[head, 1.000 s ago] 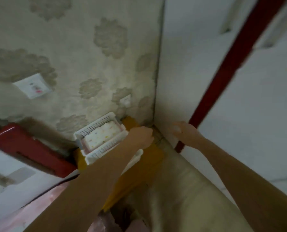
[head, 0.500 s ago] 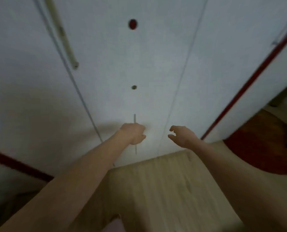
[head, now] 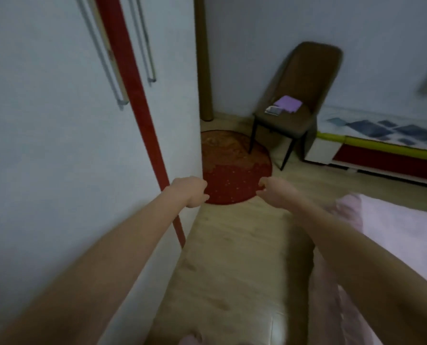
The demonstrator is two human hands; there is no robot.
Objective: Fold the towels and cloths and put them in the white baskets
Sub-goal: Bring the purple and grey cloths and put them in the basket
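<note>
My left hand and my right hand are stretched out in front of me over the wooden floor, both holding nothing, fingers loosely curled. A purple folded cloth lies on the seat of a brown chair across the room. A pink fabric covers a surface at my right, under my right forearm. No white basket is in view.
A white wardrobe with a red strip and metal handles stands close at my left. A round red rug lies on the floor ahead. A low white, red and yellow cabinet runs along the right wall.
My view has swung right, away from the corner with the white basket and past the wardrobe, to the room with the chair. Both hands stay out in front with nothing in them.
</note>
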